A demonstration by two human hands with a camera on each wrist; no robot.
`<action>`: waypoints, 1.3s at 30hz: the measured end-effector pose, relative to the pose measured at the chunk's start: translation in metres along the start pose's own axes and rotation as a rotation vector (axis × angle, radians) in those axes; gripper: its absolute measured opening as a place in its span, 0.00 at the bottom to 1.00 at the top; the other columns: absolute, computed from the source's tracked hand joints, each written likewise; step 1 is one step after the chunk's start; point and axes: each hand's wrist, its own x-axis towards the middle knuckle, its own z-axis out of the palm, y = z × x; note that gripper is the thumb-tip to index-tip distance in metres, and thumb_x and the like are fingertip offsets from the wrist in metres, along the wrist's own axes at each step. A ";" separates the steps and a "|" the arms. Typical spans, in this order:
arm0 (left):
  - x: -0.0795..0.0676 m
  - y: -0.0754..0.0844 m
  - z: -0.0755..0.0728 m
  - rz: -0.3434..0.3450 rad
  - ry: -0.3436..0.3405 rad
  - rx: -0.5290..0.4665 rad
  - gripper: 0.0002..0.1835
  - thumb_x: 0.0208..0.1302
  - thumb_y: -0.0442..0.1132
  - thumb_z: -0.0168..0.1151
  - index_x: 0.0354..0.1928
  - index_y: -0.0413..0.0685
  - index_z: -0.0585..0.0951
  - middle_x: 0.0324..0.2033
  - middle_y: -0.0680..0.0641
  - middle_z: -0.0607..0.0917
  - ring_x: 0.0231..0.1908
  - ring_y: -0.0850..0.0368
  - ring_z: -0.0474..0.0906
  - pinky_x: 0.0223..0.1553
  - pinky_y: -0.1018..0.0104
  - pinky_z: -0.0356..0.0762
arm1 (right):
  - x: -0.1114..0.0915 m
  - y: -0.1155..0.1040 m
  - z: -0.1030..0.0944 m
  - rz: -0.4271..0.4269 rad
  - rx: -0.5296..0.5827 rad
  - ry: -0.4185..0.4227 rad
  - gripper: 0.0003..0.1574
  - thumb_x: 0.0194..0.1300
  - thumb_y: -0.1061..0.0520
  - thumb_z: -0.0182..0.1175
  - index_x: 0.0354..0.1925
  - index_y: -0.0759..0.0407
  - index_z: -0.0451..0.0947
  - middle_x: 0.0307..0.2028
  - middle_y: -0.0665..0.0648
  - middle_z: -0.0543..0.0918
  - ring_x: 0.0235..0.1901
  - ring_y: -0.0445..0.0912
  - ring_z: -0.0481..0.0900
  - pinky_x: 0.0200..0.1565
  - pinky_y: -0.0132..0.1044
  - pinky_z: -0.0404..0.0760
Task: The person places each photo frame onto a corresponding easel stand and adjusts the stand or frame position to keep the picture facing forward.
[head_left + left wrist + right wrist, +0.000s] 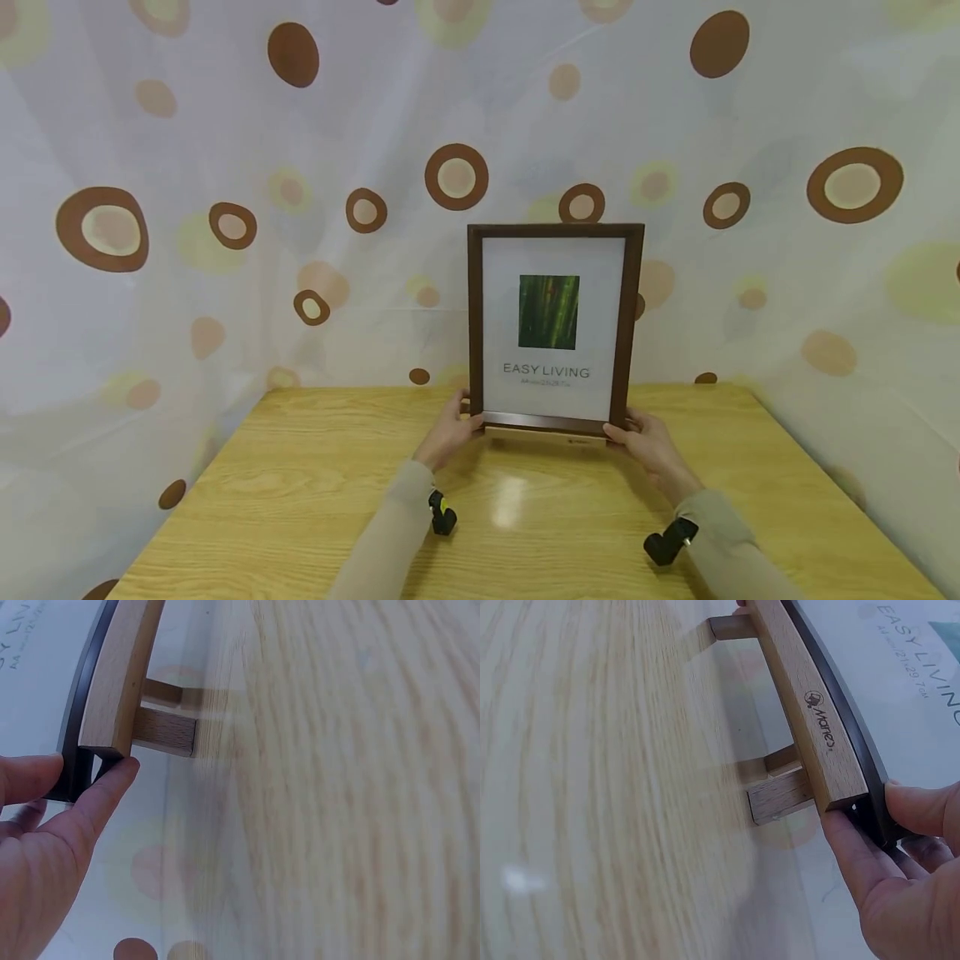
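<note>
A brown picture frame (pixel 556 329) with a green picture and the words "EASY LIVING" stands upright, facing me. It is at the ledge of a small wooden tabletop easel (pixel 547 437), whose short legs show in both wrist views. My left hand (pixel 450 433) grips the frame's lower left corner, thumb on the front; one finger touches the end of the easel ledge (pixel 120 682). At the lower right corner, my right hand (pixel 651 447) pinches the frame the same way, fingers under the ledge end (pixel 814 712) marked "Maries". The easel's upper part is hidden behind the frame.
A light wooden table (pixel 322 483) lies under the easel. Behind it and at both sides hangs a pale curtain (pixel 360 108) with brown and yellow spots. Each sleeve carries a small black device (pixel 442 514) at the wrist.
</note>
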 end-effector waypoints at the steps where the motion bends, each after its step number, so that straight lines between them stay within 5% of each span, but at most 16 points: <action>1: 0.000 0.000 -0.001 -0.002 -0.002 -0.001 0.21 0.64 0.27 0.49 0.58 0.40 0.61 0.50 0.34 0.66 0.43 0.48 0.74 0.47 0.56 0.75 | 0.001 0.001 0.001 -0.005 0.020 0.000 0.42 0.60 0.57 0.60 0.63 0.76 0.53 0.54 0.71 0.69 0.45 0.47 0.77 0.49 0.44 0.75; 12: -0.007 0.006 -0.013 0.001 -0.024 -0.013 0.22 0.65 0.27 0.49 0.59 0.37 0.59 0.53 0.33 0.66 0.47 0.45 0.72 0.49 0.52 0.73 | 0.014 -0.004 0.010 0.025 0.002 -0.017 0.36 0.64 0.63 0.54 0.65 0.71 0.51 0.57 0.75 0.64 0.50 0.55 0.73 0.50 0.48 0.73; 21: -0.009 -0.001 -0.024 -0.002 -0.024 0.022 0.23 0.64 0.28 0.50 0.59 0.39 0.59 0.54 0.33 0.64 0.51 0.44 0.69 0.47 0.58 0.75 | 0.023 0.002 0.013 -0.009 0.006 -0.058 0.35 0.62 0.63 0.57 0.62 0.73 0.56 0.53 0.73 0.69 0.45 0.51 0.76 0.47 0.48 0.75; 39: -0.015 0.001 -0.039 -0.041 -0.021 0.053 0.30 0.66 0.30 0.49 0.65 0.40 0.50 0.61 0.32 0.56 0.58 0.41 0.60 0.51 0.59 0.71 | 0.031 0.000 0.026 0.024 0.020 -0.093 0.36 0.64 0.63 0.54 0.66 0.68 0.52 0.58 0.71 0.65 0.53 0.58 0.70 0.50 0.45 0.74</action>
